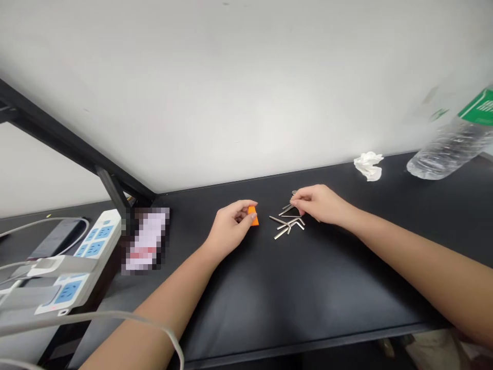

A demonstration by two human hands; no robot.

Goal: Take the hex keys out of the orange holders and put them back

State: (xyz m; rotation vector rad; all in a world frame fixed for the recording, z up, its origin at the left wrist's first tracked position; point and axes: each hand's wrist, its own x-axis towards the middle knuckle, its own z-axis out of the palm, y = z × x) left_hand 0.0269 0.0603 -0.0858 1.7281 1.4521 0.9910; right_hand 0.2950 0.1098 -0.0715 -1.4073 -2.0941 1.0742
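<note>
My left hand [231, 226] rests on the black table [239, 308] with its fingers curled round a small orange holder [253, 216]. Just to its right lies a loose pile of several silver hex keys [287, 226]. My right hand [319, 204] is over the back of that pile, thumb and fingers pinched on one of the keys [287, 208]. Part of the pile is hidden under this hand.
A crumpled white tissue [368, 165] and a clear plastic bottle [447, 149] with a green label lie at the back right. White power strips [77, 267] with cables sit at the left, beside a blurred-out card [146, 239]. A white wall stands right behind the table.
</note>
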